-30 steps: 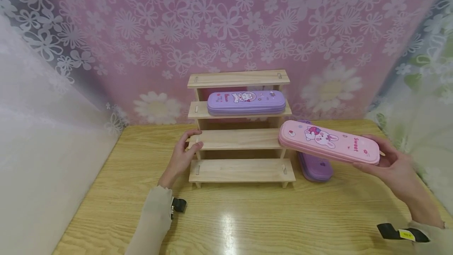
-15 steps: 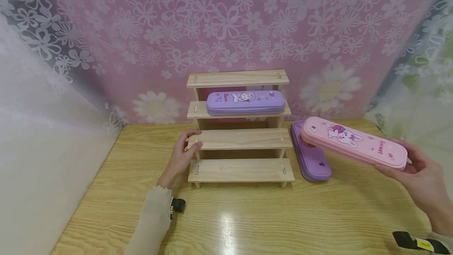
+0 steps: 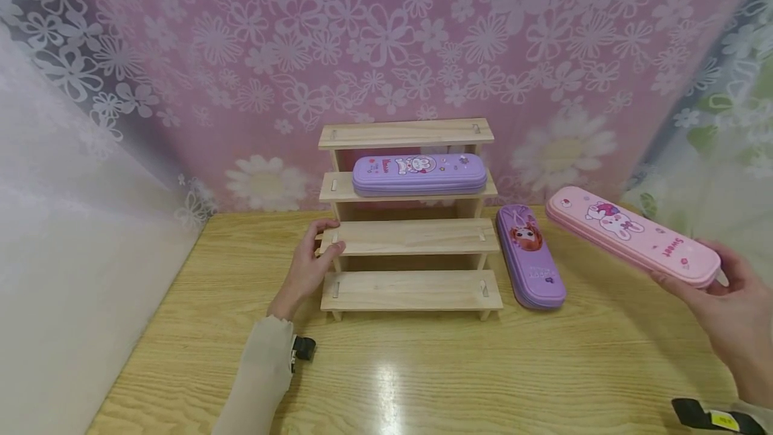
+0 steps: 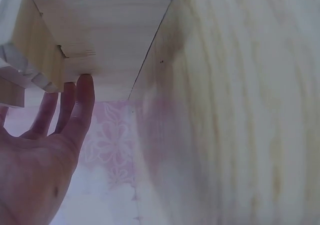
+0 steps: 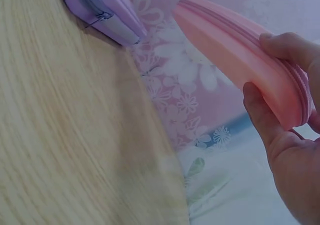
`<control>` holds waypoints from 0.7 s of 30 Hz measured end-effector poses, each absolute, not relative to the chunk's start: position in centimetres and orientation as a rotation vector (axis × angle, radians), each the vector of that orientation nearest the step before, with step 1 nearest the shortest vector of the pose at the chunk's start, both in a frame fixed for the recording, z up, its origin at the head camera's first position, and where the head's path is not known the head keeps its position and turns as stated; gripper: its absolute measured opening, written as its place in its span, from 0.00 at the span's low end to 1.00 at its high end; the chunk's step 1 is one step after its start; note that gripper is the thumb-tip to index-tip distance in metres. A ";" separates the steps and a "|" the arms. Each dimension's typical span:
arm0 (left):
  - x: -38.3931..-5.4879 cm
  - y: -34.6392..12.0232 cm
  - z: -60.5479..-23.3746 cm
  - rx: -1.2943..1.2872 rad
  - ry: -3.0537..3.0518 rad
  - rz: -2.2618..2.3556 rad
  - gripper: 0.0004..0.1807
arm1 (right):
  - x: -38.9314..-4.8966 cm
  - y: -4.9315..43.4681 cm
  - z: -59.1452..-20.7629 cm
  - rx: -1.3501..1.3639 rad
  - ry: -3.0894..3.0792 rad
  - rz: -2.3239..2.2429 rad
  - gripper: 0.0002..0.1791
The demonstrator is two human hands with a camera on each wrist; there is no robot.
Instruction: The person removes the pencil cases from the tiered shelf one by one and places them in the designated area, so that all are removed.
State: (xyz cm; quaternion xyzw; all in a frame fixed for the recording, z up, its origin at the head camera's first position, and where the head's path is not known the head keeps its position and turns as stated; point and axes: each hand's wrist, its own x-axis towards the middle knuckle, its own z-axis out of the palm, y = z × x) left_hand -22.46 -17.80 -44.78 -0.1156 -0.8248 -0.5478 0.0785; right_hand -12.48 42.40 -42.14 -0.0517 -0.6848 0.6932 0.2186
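My right hand (image 3: 733,307) holds a pink pencil case (image 3: 634,237) by its right end, with a bunny and "Sweet" on the lid. The case is up off the table at the right, tilted; in the right wrist view its pink underside and zip show between thumb and fingers. At the left end of the second step from the bottom, my left hand (image 3: 302,274) grips a tiered wooden display rack (image 3: 410,237), its thumb on top. A lavender pencil case (image 3: 419,176) lies on the third step. Beside the rack a purple pencil case (image 3: 537,270) lies on the table.
The rack stands on a wood-grain table (image 3: 386,368) near its back edge. A pink flowered curtain (image 3: 386,39) hangs behind, and pale cloth (image 3: 78,240) closes in the left side. More flowered sheeting (image 3: 725,220) hangs at the right.
The pink pencil case has moved right with my right hand, away from the rack's side. The purple case on the table has come fully into sight. My left hand stays on the rack.
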 end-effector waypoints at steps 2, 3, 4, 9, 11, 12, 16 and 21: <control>-22.5 -17.9 -44.8 -0.351 -2.467 -1.640 0.21 | -12.6 42.3 -42.3 -0.203 -1.877 1.908 0.35; -22.6 -17.9 -44.9 -0.350 -2.466 -1.640 0.21 | -12.7 42.3 -42.4 -0.236 -1.889 1.878 0.35; -22.6 -17.9 -44.9 -0.349 -2.466 -1.640 0.21 | -12.8 42.2 -42.5 -0.256 -1.885 1.862 0.35; -22.5 -17.8 -44.8 -0.341 -2.463 -1.652 0.20 | -13.2 41.9 -42.8 -0.411 -2.087 1.605 0.37; -22.4 -17.7 -44.7 -0.338 -2.465 -1.654 0.20 | -13.3 41.8 -43.1 -0.467 -2.181 1.493 0.38; -22.4 -17.7 -44.7 -0.335 -2.466 -1.654 0.20 | -13.4 41.7 -43.2 -0.493 -2.212 1.453 0.38; -22.3 -17.6 -44.6 -0.336 -2.471 -1.650 0.21 | -13.7 41.4 -43.7 -0.544 -2.252 1.403 0.40; -22.3 -17.6 -44.7 -0.340 -2.462 -1.661 0.20 | -14.3 41.0 -44.5 -0.536 -2.303 1.357 0.41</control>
